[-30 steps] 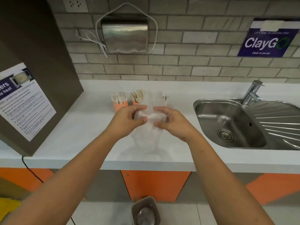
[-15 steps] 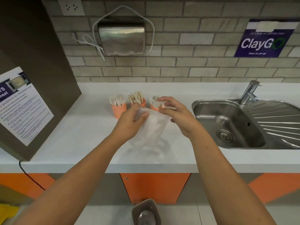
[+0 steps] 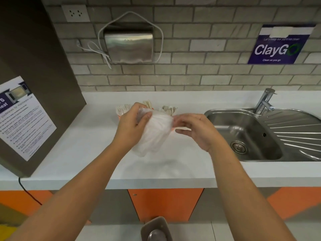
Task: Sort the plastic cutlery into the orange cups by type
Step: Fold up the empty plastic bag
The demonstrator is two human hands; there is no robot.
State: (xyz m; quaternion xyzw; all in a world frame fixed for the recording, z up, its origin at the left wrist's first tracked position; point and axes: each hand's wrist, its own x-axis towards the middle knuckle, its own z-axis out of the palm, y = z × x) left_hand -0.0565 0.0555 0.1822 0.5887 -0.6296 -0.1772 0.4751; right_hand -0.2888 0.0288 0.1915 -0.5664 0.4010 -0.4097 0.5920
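A crumpled clear plastic bag (image 3: pixel 153 134) hangs above the white counter (image 3: pixel 83 145). My left hand (image 3: pixel 132 124) is shut on its upper left part. My right hand (image 3: pixel 194 131) pinches its upper right edge. Behind the bag stand three orange cups, mostly hidden. The left cup holds forks (image 3: pixel 122 108), the middle one holds flat pale cutlery (image 3: pixel 147 103), the right one holds spoons (image 3: pixel 169 109). What the bag contains cannot be made out.
A steel sink (image 3: pixel 243 134) with a tap (image 3: pixel 264 101) lies to the right. A dark cabinet with a printed notice (image 3: pixel 22 117) stands at the left. A hand dryer (image 3: pixel 128 47) hangs on the brick wall. A bin lid (image 3: pixel 156 230) is below the counter.
The bag has been gathered into a tighter bunch between my hands. My right hand has moved from the bag's top down to its right edge, and the cups are now more hidden.
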